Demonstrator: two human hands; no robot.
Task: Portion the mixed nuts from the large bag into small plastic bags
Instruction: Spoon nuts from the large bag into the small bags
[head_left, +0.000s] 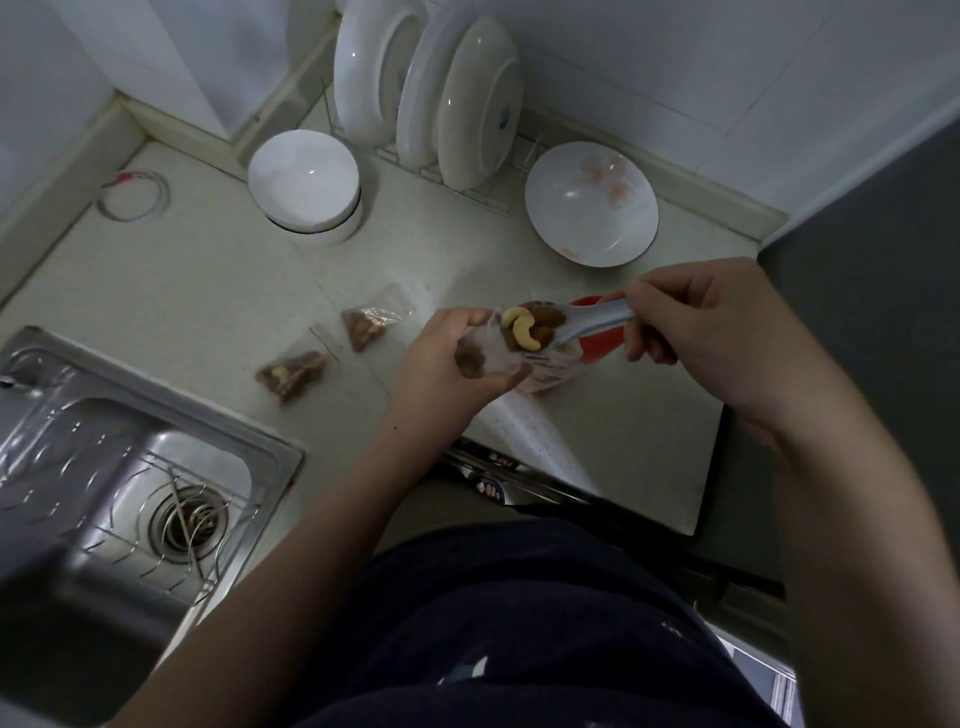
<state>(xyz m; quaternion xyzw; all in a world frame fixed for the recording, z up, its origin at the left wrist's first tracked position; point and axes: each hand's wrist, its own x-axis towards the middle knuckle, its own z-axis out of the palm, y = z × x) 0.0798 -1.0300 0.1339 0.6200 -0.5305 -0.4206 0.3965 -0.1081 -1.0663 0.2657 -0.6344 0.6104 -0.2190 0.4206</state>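
pale tabletop (208, 291) runs back into a white-tiled corner, with a steel sink (104, 467) set into its front left edge. plates (431, 88) stand upright in a rack at the back edge, between white bowls (304, 179). near the middle, the left grip (457, 358) curls round an open small bag (498, 353). the right grip (691, 332) pinches a spoon (587, 319) heaped with mixed nuts (530, 330) at the bag's mouth. the red large bag (597, 348) lies just beneath. two filled bags (363, 327) lie to their left.

Just the one view here: a wide-angle head camera that looked steeply down over the person's own torso, close above the left hand (452, 358) and right hand (711, 332) mid-frame, with the desk (208, 291) beyond and the sink (130, 467) at lower left.
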